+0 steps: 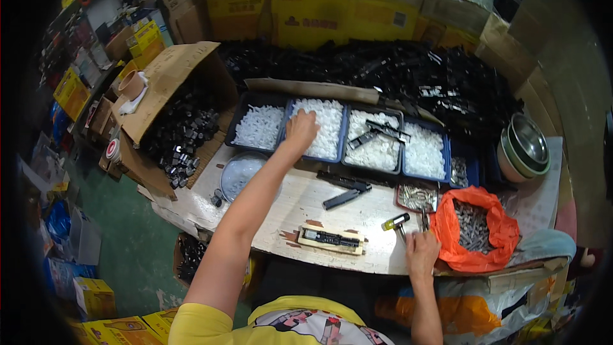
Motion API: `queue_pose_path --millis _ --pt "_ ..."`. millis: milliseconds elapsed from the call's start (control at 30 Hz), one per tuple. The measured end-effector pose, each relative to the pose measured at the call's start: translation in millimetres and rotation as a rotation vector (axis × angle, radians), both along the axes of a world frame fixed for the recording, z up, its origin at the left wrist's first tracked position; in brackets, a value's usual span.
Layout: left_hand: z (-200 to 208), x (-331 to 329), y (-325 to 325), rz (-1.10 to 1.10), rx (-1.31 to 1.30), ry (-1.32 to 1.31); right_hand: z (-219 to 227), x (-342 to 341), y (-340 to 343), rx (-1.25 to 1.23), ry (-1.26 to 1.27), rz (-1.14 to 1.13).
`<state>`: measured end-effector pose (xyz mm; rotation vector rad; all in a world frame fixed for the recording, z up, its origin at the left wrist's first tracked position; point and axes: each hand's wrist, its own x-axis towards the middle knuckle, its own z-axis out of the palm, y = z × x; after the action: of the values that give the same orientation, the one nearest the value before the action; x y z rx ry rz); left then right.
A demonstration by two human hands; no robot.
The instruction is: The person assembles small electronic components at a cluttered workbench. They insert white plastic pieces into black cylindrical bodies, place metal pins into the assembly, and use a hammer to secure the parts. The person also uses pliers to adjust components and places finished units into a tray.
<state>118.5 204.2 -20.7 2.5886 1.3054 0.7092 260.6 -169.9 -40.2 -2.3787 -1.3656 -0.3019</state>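
My left hand (pixel 301 129) reaches over the near side of a blue bin (pixel 345 133) filled with small white plastic parts (pixel 324 140). Its fingers are curled together at the parts, and what they pinch is too small to make out. At the table's front edge on the right, my right hand (pixel 422 252) is closed around the handle of a small hammer (pixel 396 222) with a yellow-and-black head. Between the hands, a slim black assembly (pixel 331 238) lies in a pale wooden fixture (pixel 309 242) on the white tabletop (pixel 274 230).
More bins of white parts (pixel 258 126) stand in the row, black pieces (pixel 382 131) lying across two. A cardboard box (pixel 167 80) spills black parts at left. An orange bag (pixel 444 214) of metal pieces and stacked bowls (pixel 529 144) stand right. Black parts (pixel 357 61) heap behind.
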Motion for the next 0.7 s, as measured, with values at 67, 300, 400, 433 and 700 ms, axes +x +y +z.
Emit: queue_pose_path --millis 67,300,400,433,700 --pt "-4.4 -3.8 11.1 -0.054 -0.082 -0.002 9.0 10.5 20.8 0.041 -0.073 -0.017" --pt "21.1 1.6 2.8 -0.071 -0.218 -0.007 7.7 53.7 82.4 -0.227 -0.158 -0.156" --pt "11.9 -7.7 21.1 -0.109 -0.233 -0.061 5.5 55.2 95.1 -0.303 -0.132 -0.113" --pt "7.4 -10.4 27.7 -0.124 -0.227 -0.088 6.7 54.5 98.3 -0.338 -0.096 -0.102" --pt "35.8 -36.3 -5.0 -0.151 -0.972 -0.912 1.2 59.3 85.9 -0.047 -0.12 0.007"
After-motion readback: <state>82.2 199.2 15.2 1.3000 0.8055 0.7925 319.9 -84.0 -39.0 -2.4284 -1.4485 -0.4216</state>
